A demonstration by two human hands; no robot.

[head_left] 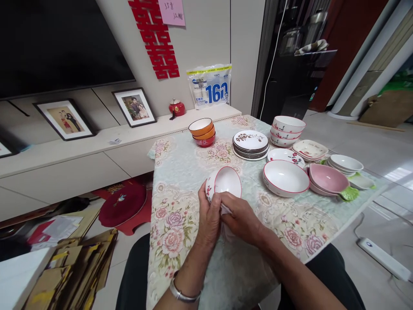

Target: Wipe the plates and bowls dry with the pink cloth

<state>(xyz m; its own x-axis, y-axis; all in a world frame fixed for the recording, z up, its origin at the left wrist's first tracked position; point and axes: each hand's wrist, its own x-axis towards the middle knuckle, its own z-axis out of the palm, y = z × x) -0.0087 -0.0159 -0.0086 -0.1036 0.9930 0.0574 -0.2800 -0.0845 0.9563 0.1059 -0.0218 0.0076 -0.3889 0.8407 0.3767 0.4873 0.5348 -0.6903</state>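
Observation:
A white bowl (227, 181) with a red rim and red floral print is held tilted above the table's near side, its mouth facing up and right. My left hand (209, 211) wraps round its left and near side, thumb at the rim. My right hand (240, 215) is closed at the bowl's near rim, on what looks like a pale cloth (227, 228) that hangs below the fingers. Most of that cloth is hidden by the hands. Right of them, a large white red-rimmed bowl (285, 177) stands upright on the table.
The floral tablecloth (174, 241) bears orange and red stacked bowls (202, 131), stacked plates (251, 144), white stacked bowls (287, 129), pink leaf-shaped dishes (329, 177) and small white bowls (346, 162). Behind is a low cabinet (129, 146); cardboard (74, 267) lies at floor left.

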